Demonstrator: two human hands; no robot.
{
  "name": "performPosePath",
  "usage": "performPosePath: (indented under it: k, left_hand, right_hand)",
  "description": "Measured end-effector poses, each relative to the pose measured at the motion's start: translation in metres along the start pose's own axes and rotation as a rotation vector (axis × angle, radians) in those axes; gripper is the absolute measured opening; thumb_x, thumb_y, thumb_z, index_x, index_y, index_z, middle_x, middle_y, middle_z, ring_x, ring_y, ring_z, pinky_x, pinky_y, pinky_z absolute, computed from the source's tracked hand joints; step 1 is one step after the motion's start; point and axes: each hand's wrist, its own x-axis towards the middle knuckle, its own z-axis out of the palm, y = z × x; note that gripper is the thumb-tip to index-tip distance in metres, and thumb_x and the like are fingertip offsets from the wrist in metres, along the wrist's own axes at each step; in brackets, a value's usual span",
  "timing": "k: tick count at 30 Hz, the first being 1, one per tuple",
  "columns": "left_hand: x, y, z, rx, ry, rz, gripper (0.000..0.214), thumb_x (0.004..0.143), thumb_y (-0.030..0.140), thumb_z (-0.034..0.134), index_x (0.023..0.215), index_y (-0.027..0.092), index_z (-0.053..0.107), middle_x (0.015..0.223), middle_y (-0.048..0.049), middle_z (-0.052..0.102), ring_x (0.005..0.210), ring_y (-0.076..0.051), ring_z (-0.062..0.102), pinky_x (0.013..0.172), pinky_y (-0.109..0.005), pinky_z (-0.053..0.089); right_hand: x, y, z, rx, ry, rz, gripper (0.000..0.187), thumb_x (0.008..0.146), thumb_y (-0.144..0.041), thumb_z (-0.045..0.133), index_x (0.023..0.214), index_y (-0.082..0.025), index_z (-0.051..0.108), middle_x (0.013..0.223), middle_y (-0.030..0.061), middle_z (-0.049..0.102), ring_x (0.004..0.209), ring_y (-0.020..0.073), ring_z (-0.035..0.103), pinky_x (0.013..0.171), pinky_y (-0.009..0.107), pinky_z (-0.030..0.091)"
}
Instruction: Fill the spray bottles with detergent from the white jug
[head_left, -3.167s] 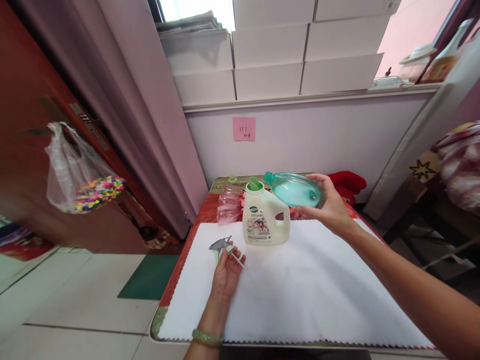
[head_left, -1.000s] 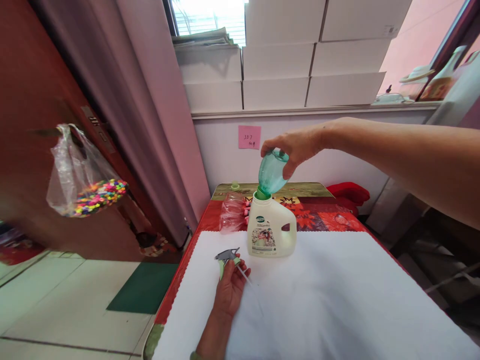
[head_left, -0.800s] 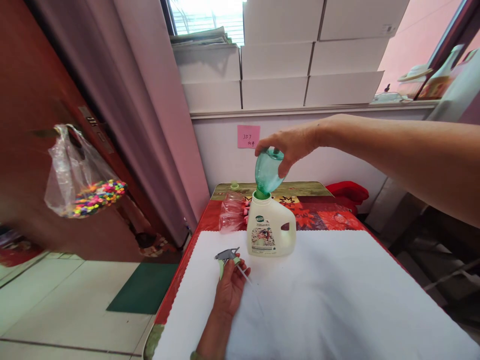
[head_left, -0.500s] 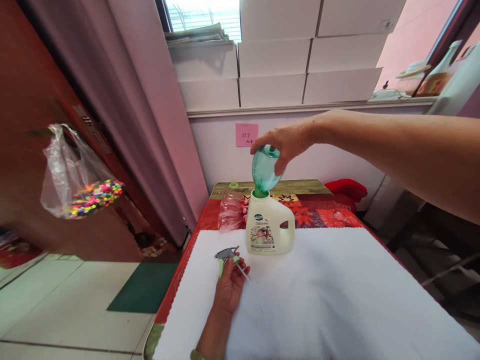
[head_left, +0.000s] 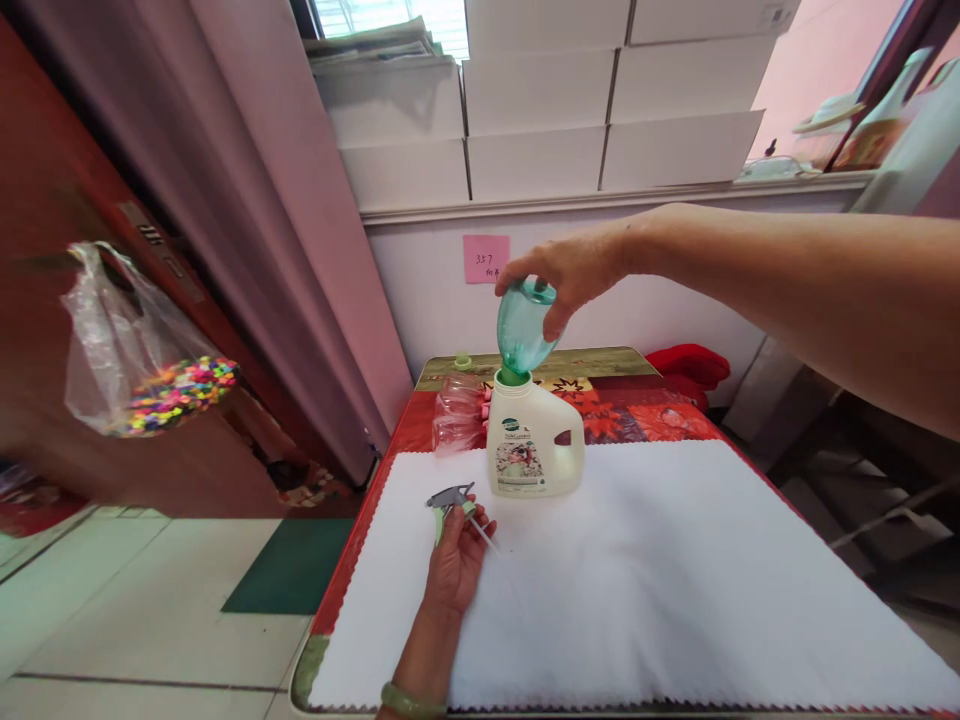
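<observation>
My right hand grips a translucent green bottle by its base and holds it upside down. The bottle's neck meets the mouth of a cream-coloured jug; how far it reaches inside is hidden. That jug stands upright on a white cloth, its handle to the right and a picture label on its front. In my left hand, low over the cloth, is a grey and light-green spray trigger head. Its thin tube points down to the right.
Clear plastic bottles with pink parts lie behind the jug, near a small green ring. A white cloth covers the front of the table. Stacked white boxes fill the sill, and a bag of colourful pieces hangs at left.
The view has shifted slightly, so everything sits a little higher and further left. My right hand still holds the bottle inverted at the jug's mouth; my left hand keeps the spray head.
</observation>
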Motion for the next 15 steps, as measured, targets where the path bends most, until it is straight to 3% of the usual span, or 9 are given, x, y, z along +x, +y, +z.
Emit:
performPosePath:
  k: [8,15]
  left_hand:
    - [0.000,0.001,0.001,0.011,-0.005,0.002,0.027,0.083,0.030,0.076,0.103,0.013,0.072,0.089,-0.0077,0.073,0.080,-0.016,0.069,0.082,-0.035,0.060]
    - [0.001,-0.001,-0.001,0.024,-0.012,-0.002,0.025,0.083,0.030,0.076,0.102,0.015,0.072,0.088,-0.0073,0.073,0.078,-0.016,0.069,0.081,-0.034,0.059]
  right_hand:
    - [-0.013,0.005,0.002,0.077,0.026,0.019,0.079,0.061,-0.050,0.086,0.134,-0.034,0.060,0.126,0.0013,0.067,0.117,0.0350,0.061,0.093,0.045,0.048]
    - [-0.038,0.027,0.017,0.199,0.086,0.058,0.084,0.063,-0.048,0.084,0.140,-0.032,0.056,0.133,0.0053,0.065,0.112,0.0336,0.064,0.092,0.047,0.054]
